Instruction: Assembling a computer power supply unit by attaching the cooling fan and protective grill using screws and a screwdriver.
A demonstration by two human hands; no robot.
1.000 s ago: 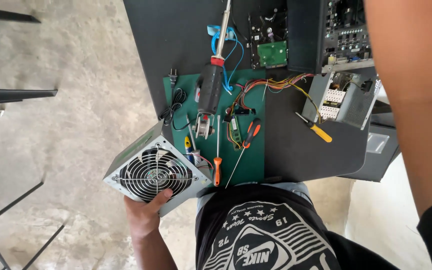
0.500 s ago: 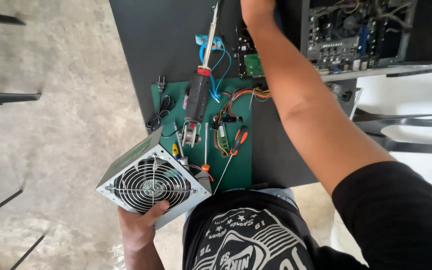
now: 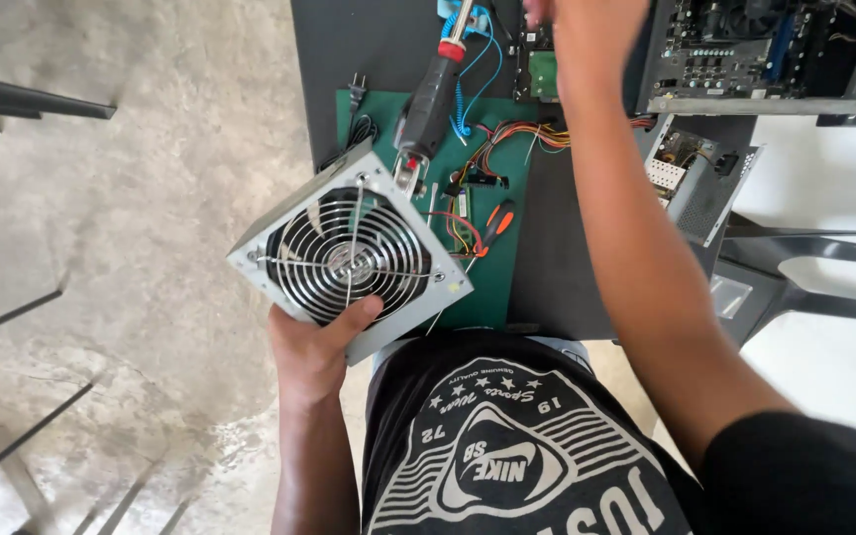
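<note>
Beside desk, left hand (image 3: pixel 314 352) gripping power supply (image 3: pixel 349 253)

The person's left hand (image 3: pixel 314 347) sits at about seven o'clock in the view, fingers curled shut in a grip, thumb laid across the top and pointing toward two o'clock, forearm running straight down to six. The right arm stretches from five o'clock up to twelve, elbow nearly straight; the right hand (image 3: pixel 572 15) is mostly cut off by the top edge.

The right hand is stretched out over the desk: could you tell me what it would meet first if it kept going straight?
The right hand is cut off by the frame's top edge, just past the green circuit board; what lies beyond is out of view.
</note>
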